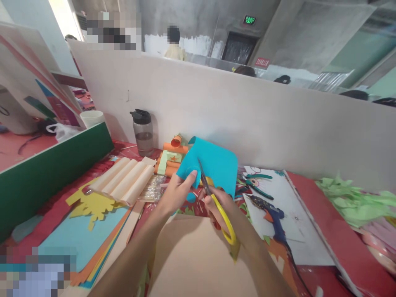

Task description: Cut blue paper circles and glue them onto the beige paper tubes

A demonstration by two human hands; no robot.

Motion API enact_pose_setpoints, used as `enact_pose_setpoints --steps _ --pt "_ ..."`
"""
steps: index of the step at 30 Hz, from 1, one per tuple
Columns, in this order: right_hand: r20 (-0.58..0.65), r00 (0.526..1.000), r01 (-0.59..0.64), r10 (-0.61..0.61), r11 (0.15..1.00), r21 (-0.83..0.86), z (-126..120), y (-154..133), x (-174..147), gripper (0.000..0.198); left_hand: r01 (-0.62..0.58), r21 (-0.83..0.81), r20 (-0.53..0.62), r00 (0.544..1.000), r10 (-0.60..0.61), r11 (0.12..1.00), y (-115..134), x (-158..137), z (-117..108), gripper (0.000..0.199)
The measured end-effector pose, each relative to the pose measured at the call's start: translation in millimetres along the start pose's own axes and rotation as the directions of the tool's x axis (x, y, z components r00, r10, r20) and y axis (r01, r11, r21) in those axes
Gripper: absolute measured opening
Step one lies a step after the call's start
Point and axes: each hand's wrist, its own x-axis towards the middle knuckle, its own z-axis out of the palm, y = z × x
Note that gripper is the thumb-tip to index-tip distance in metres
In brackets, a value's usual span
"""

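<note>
At the frame's centre, blue sheet: seemingly cut partway, the larger part whole.
Left hand: grip pinching its lower left edge.
Right hand: grip wrapped around scissors, blades at the sheet.
Blue disc, just below: apparently cut out already.

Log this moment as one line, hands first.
left hand: holds blue sheet | right hand: holds scissors, blades at sheet | nearby: glue gun

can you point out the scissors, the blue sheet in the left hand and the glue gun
Scissors (220, 209): head view, yellow handle
Blue sheet (218, 166): head view, broad right-hand part
Glue gun (277, 218): head view, blue body
</note>
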Motion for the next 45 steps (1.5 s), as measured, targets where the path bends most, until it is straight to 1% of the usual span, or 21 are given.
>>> enact_pose_setpoints --steps 5,10,13,15,17,20,24,26,29,33,39,42,45 --pt "-0.047 0.999 0.003 -0.002 1.0 0.008 0 -1 -1 0.064 -0.013 -0.019 0.032 0.999 0.013 1.0 3 1 -2 0.032" --pt "-0.023 1.0 0.011 -0.011 1.0 -0.005 -2 1 -1 0.056 0.009 -0.007 0.044 0.999 -0.009 1.0 7 0 -3 0.033" --pt "-0.035 0.999 0.007 -0.008 1.0 -0.02 -4 1 -2 0.053 0.05 0.002 0.03 0.998 -0.05 0.999 14 -3 -3 0.032" --pt "-0.041 0.999 0.014 -0.015 0.999 -0.036 -5 -1 -4 0.055 0.088 0.025 0.01 0.996 -0.088 0.996 21 -5 -3 0.033" --pt "-0.021 1.0 0.011 -0.012 0.999 -0.047 -8 -5 -6 0.057 0.113 0.051 0.0 0.994 -0.113 0.992 28 -7 -3 0.033" --pt "0.027 1.0 -0.01 0.011 0.999 -0.031 -12 -14 -9 0.056 0.121 0.082 0.028 0.992 -0.123 0.989 32 -9 -5 0.034" --pt "0.033 0.999 -0.018 0.019 0.999 -0.043 -16 -21 -11 0.054 0.108 0.076 0.086 0.99 -0.114 0.991 26 -6 -9 0.032" --pt "0.035 0.999 -0.002 0.004 0.998 -0.055 -17 -23 -11 0.054 0.114 0.068 0.1 0.988 -0.121 0.991 22 -3 -11 0.032" --pt "0.048 0.999 0.029 -0.026 0.998 -0.063 -20 -24 -11 0.055 0.135 0.054 0.099 0.985 -0.139 0.989 18 -2 -12 0.036" --pt "0.046 0.999 0.017 -0.013 0.997 -0.08 -20 -25 -11 0.055 0.197 0.02 0.075 0.977 -0.198 0.98 21 -3 -11 0.039" --pt "0.033 0.999 -0.002 0.005 0.995 -0.095 -18 -15 -10 0.051 0.227 0.017 0.088 0.97 -0.227 0.974 19 -5 -15 0.036" --pt "0.038 0.999 0.035 -0.032 0.995 -0.097 -18 -8 -9 0.051 0.231 0.03 0.089 0.969 -0.232 0.973 16 -5 -18 0.034" --pt "0.057 0.997 0.061 -0.055 0.993 -0.101 -19 -8 -10 0.05 0.226 0.086 0.122 0.964 -0.236 0.97 16 -5 -21 0.035"
